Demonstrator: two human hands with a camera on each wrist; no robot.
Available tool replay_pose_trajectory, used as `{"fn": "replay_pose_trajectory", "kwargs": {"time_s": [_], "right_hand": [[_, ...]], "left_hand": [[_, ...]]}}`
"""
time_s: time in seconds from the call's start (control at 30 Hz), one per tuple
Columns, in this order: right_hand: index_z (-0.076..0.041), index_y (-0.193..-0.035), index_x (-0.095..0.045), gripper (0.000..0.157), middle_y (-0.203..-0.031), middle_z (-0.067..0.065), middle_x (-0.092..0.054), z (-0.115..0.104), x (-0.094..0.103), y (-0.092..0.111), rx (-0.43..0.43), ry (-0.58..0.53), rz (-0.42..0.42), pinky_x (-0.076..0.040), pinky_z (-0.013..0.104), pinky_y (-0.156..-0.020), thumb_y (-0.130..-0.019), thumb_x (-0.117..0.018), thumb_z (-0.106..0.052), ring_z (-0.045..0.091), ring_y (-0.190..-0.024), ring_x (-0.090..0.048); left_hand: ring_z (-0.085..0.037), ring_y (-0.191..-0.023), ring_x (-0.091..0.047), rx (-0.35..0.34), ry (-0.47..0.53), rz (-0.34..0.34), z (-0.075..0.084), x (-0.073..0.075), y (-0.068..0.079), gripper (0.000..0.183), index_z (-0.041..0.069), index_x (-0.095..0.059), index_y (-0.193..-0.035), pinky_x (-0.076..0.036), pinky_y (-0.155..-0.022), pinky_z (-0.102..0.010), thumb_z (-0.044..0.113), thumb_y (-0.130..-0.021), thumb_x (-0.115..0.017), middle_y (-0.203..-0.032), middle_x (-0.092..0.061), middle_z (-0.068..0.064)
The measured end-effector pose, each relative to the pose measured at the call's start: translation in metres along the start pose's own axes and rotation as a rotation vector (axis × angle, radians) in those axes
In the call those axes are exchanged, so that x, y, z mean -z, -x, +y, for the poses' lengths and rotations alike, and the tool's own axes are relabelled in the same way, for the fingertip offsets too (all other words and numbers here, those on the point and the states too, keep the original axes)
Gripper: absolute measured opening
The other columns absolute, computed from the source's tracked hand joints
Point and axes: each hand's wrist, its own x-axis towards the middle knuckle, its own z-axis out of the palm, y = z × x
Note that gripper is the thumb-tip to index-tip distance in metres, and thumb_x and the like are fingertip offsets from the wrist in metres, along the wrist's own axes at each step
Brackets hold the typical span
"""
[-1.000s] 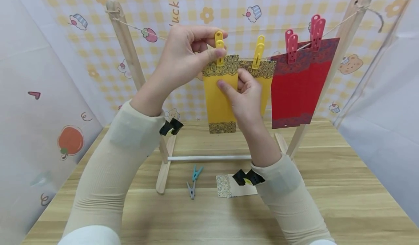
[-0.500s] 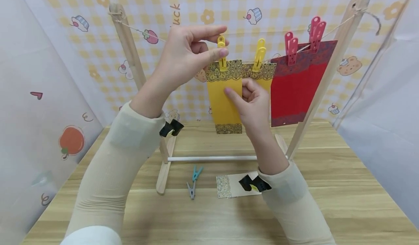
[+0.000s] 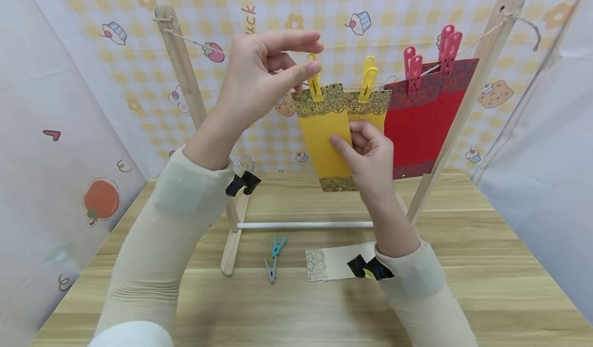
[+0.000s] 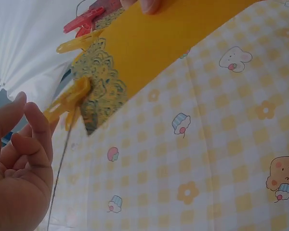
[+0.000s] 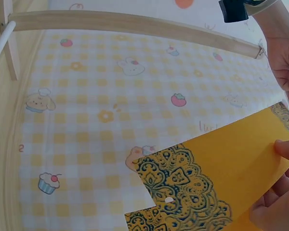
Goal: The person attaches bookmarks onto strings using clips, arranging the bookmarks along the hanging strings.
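A yellow card (image 3: 326,141) with dark lace-patterned ends hangs from the string under a yellow clothespin (image 3: 315,87). My right hand (image 3: 374,167) pinches its right edge, thumb in front and fingers behind, and its lower end slants to the right. Just at the clothespin's upper end, my left hand (image 3: 264,74) has its fingers loosely bent and spread from the thumb. In the left wrist view the left hand (image 4: 24,163) is beside the clothespin's handle with nothing gripped. Behind the right hand a second yellow card (image 3: 376,123) hangs from another yellow clothespin (image 3: 368,82).
Red cards (image 3: 423,125) hang at the right from pink clothespins (image 3: 414,71). Wooden posts (image 3: 180,69) hold the string, with a white rod (image 3: 296,225) low between them. On the table lie a teal clothespin (image 3: 278,245), a grey clothespin (image 3: 271,271) and a pale card (image 3: 337,263).
The left hand's fingers have come away from the clothespin. My right hand has moved right and down along with the yellow card's edge, and the card now tilts.
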Motion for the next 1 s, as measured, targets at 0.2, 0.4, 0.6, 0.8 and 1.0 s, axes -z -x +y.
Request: {"fn": "replay_pose_trajectory", "kwargs": {"time_s": [0.2, 0.4, 0.6, 0.8, 1.0], "right_hand": [[0.001, -0.097, -0.067, 0.013, -0.08, -0.011, -0.072, 0.004, 0.007, 0.002, -0.003, 0.007, 0.015, -0.057, 0.02, -0.07, -0.086, -0.071, 0.008, 0.006, -0.076, -0.068], [0.006, -0.098, -0.065, 0.012, -0.081, -0.002, -0.074, 0.005, 0.014, 0.006, 0.018, -0.075, -0.021, -0.06, 0.027, -0.077, -0.087, -0.069, 0.009, 0.015, -0.077, -0.072], [-0.001, -0.094, -0.067, 0.015, -0.081, 0.0, -0.076, 0.004, 0.02, 0.01, 0.019, -0.105, 0.003, -0.06, 0.029, -0.078, -0.086, -0.069, 0.011, 0.02, -0.076, -0.073], [-0.002, -0.094, -0.068, 0.016, -0.082, 0.002, -0.076, 0.002, 0.026, 0.016, 0.023, -0.141, 0.022, -0.06, 0.029, -0.079, -0.086, -0.068, 0.012, 0.019, -0.078, -0.074], [0.004, -0.097, -0.066, 0.013, -0.083, 0.003, -0.076, 0.001, 0.033, 0.024, 0.007, -0.14, 0.037, -0.06, 0.028, -0.079, -0.086, -0.069, 0.009, 0.021, -0.079, -0.073]], "left_hand": [[-0.018, -0.065, -0.065, -0.07, -0.036, 0.015, -0.001, 0.001, 0.003, 0.027, -0.001, -0.071, -0.115, -0.046, -0.055, -0.021, 0.003, -0.088, -0.073, -0.11, -0.074, -0.013], [-0.016, -0.07, -0.067, -0.066, 0.003, 0.022, 0.001, 0.0, 0.005, 0.025, -0.003, -0.072, -0.113, -0.047, -0.058, -0.02, 0.002, -0.088, -0.073, -0.109, -0.074, -0.014], [-0.018, -0.072, -0.066, -0.086, 0.011, 0.031, 0.001, 0.001, 0.011, 0.024, -0.003, -0.072, -0.112, -0.044, -0.055, -0.019, 0.002, -0.089, -0.072, -0.108, -0.075, -0.012], [-0.019, -0.074, -0.068, -0.115, 0.0, 0.045, -0.001, 0.002, 0.02, 0.023, -0.004, -0.072, -0.112, -0.042, -0.052, -0.018, 0.001, -0.09, -0.07, -0.108, -0.075, -0.011], [-0.021, -0.077, -0.069, -0.152, 0.033, 0.07, -0.004, 0.004, 0.029, 0.022, -0.005, -0.072, -0.11, -0.052, -0.062, -0.02, -0.003, -0.088, -0.07, -0.106, -0.076, -0.01]]}}
